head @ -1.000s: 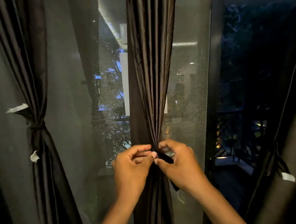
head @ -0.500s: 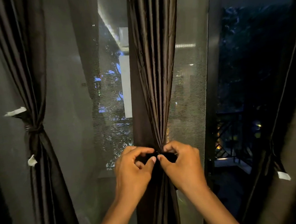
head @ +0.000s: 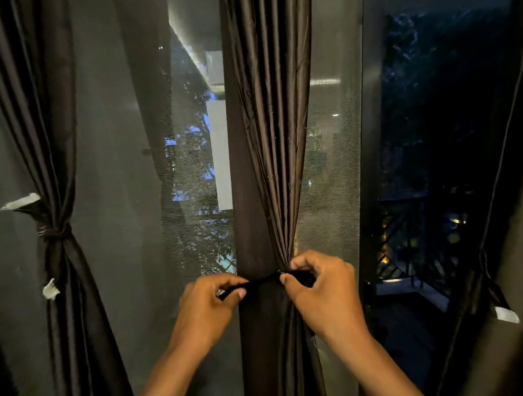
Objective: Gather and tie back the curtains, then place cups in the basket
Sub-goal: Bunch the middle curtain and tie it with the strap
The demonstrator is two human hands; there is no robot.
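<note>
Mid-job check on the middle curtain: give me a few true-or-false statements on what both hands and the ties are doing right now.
1. The left hand pinches one end of the dark tie strip. True.
2. The right hand hangs idle beside the middle curtain. False: it grips the tie at the gathered folds.
3. The left curtain is already cinched with a tie. True.
4. The tie strip hangs slack and loose. False: it runs taut between the two hands.
5. Cups and a basket are in view. False: none show here.
</note>
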